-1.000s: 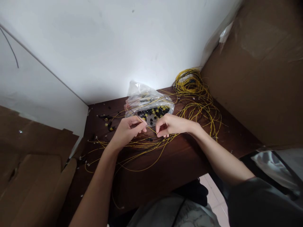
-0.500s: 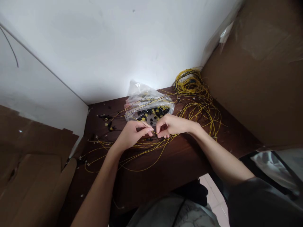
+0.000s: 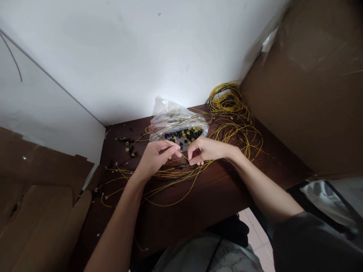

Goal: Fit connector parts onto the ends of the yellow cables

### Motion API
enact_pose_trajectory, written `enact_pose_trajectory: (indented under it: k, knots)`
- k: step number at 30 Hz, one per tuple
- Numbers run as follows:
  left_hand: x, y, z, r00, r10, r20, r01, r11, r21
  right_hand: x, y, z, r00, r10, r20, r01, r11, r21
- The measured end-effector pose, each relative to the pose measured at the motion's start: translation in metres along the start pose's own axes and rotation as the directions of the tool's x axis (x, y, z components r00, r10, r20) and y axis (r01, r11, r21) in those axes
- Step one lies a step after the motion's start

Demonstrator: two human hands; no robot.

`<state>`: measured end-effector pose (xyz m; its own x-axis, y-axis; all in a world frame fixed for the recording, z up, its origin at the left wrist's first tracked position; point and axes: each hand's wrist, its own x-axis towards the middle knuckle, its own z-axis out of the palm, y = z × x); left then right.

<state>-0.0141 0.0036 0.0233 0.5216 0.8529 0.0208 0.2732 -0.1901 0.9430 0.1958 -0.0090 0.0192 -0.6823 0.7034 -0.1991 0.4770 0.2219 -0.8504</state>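
Note:
A thin yellow wire [image 3: 185, 156] runs between my two hands above the table. My left hand [image 3: 158, 156] is closed, pinching it between thumb and fingers. Just to the right, my right hand [image 3: 202, 151] pinches the same wire with thumb and forefinger; the exact end of the wire is hidden there. Behind the hands lies a clear plastic bag [image 3: 167, 107] with many small black and yellow connectors [image 3: 188, 134] in it. Below the hands, a spread of long yellow and dark wires [image 3: 170, 173] crosses the table.
A thick coil of yellow wire [image 3: 227, 100] rests in the back right corner. A few black and yellow connectors [image 3: 130, 150] lie at the left. The dark brown table [image 3: 176, 215] is bounded by a white wall [image 3: 127, 56] and cardboard on the right [image 3: 306, 113] and left [image 3: 39, 215].
My left hand has shifted slightly up and left along the wire, widening the gap to my right hand. The right hand has stayed almost in place.

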Motion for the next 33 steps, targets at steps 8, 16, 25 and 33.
enact_pose_trajectory:
  k: [8,16,25,33]
  knots:
    - [0.000,0.001,0.004,0.982,0.050,0.184,-0.063,0.996,0.069,-0.001,-0.005,-0.002,1.000,-0.015,-0.024,0.011,0.990,-0.143]
    - [0.001,-0.001,0.002,0.998,0.036,0.044,-0.038,0.999,0.032,-0.012,-0.010,0.014,0.932,-0.170,-0.321,0.074,0.953,-0.293]
    - [0.004,-0.015,0.017,0.998,0.038,-0.040,-0.043,0.992,-0.119,-0.022,0.008,0.033,0.873,-0.193,-0.448,-0.015,0.907,-0.420]
    - [0.004,-0.025,0.024,0.998,-0.048,-0.043,0.039,0.981,-0.191,-0.018,0.011,0.042,0.882,-0.154,-0.445,-0.089,0.874,-0.478]
